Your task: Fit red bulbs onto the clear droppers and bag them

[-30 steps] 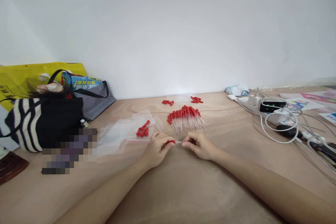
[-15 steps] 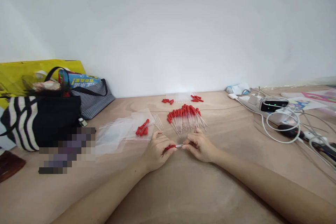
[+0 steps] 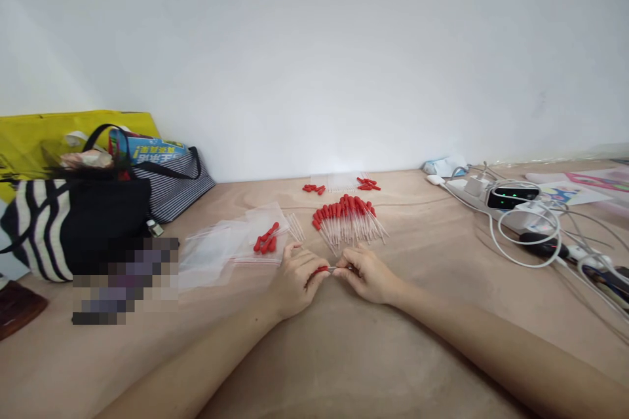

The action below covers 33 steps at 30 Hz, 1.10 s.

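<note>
Tabletop (image 3: 319, 366): red-bulbed droppers (image 3: 346, 217) lay fanned toward the far edge. Nearer the front edge, left hand (image 3: 297, 280) pinched a red bulb (image 3: 321, 269); right hand (image 3: 367, 275) pinched a clear tube (image 3: 333, 269), its end at the bulb's mouth. Step judged: seating tube in bulb, depth not discernible. Next move called for a straight, gentle push, both parts aligned.
</note>
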Tool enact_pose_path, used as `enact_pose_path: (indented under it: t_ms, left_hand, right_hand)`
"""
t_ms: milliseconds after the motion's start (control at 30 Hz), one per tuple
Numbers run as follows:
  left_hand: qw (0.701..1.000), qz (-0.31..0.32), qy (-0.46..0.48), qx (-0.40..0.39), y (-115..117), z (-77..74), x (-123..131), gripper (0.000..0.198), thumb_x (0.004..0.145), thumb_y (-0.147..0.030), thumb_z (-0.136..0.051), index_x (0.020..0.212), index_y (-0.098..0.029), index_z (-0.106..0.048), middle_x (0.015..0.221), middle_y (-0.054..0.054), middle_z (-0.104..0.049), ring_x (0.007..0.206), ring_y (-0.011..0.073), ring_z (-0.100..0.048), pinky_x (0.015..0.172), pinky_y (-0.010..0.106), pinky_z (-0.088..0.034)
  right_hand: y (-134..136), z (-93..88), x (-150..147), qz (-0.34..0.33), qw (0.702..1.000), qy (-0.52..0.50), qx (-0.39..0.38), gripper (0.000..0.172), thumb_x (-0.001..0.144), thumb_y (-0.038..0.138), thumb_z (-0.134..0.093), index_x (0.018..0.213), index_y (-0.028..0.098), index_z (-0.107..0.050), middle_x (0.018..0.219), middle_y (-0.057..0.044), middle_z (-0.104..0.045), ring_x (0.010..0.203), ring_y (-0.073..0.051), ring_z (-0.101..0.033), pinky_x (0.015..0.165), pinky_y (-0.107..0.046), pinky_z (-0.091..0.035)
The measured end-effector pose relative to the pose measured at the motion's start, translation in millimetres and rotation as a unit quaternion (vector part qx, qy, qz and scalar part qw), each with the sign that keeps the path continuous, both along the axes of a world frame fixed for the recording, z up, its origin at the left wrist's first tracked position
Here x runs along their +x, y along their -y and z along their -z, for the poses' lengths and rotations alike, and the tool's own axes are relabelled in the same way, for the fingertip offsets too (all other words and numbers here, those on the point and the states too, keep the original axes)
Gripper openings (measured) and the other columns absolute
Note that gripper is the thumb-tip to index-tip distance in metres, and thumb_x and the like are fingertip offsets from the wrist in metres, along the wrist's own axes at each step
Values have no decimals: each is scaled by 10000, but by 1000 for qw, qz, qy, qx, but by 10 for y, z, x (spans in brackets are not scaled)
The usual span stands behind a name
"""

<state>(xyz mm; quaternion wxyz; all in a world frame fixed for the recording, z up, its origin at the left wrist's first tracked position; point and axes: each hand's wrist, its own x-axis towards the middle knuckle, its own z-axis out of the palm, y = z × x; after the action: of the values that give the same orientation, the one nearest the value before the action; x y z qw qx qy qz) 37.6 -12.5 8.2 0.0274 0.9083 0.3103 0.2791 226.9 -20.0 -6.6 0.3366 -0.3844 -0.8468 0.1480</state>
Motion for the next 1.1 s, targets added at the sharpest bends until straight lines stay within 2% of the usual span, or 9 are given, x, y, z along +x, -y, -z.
enact_pose_path:
  t_ms: [200,267,367,467,567,700,800,933,1100]
  left_hand:
    - [998,-54,-3,33,-44,-29,-16,163,867,-220,-422,842,-218,-583,823,-3,-654,842,174,-534,930,433,-162]
    - [996,-72,-2,48,-67,-27,-36,143,857,-239,-445,883,-231,-586,857,4,-653,868,184,-529,924,426,-174]
    - [988,-134,7,70,-108,-13,-68,174,820,-270,-497,970,-230,-576,933,35,-634,929,218,-510,902,423,-211]
    - [974,-216,10,75,-151,5,-104,235,779,-260,-533,1007,-212,-561,995,65,-607,988,255,-479,875,433,-235]
    - [962,-263,1,72,-181,23,-145,247,753,-253,-553,995,-204,-559,1016,82,-593,1010,275,-466,858,445,-242]
    - [960,-270,-27,72,-197,35,-190,219,755,-274,-553,964,-211,-568,1035,88,-584,1034,277,-454,860,456,-234]
    - [958,-274,-44,72,-197,33,-206,203,754,-292,-555,940,-214,-575,1040,91,-582,1035,278,-452,864,467,-225]
    - [956,-281,-53,68,-196,38,-212,208,750,-304,-554,935,-210,-572,1042,96,-578,1034,279,-448,862,470,-225]
    - [947,-310,-51,65,-224,60,-239,271,738,-321,-556,986,-210,-551,1061,105,-569,1033,282,-442,883,476,-208]
  right_hand:
    - [24,-130,-23,18,998,42,-52,64,788,160,-469,765,175,-526,610,21,-545,587,-108,-479,663,-258,-336]
    - [29,-148,-7,23,996,53,-61,59,758,140,-486,767,172,-535,598,20,-539,573,-108,-475,623,-241,-345]
    - [-6,-147,38,38,994,18,-103,66,741,126,-479,743,167,-530,599,11,-552,525,-96,-471,524,-204,-346]
    - [-126,-147,82,111,985,-49,-126,70,734,146,-480,778,159,-533,651,-7,-583,540,-98,-506,522,-198,-379]
    - [-315,-164,87,204,968,-76,-123,143,716,153,-485,851,147,-532,674,-16,-601,579,-108,-541,574,-213,-408]
    - [-533,-213,4,320,940,-17,-117,209,700,164,-486,899,165,-546,752,-39,-638,709,-157,-587,632,-250,-408]
    - [-620,-253,-91,382,916,46,-116,253,714,212,-484,956,189,-557,834,-62,-650,831,-212,-591,655,-283,-407]
    - [-675,-276,-178,401,904,92,-113,287,744,247,-459,1014,206,-547,877,-67,-652,852,-226,-597,654,-289,-407]
    - [-684,-266,-175,379,909,142,-96,288,767,235,-437,1035,217,-540,879,-67,-653,821,-218,-606,641,-281,-398]
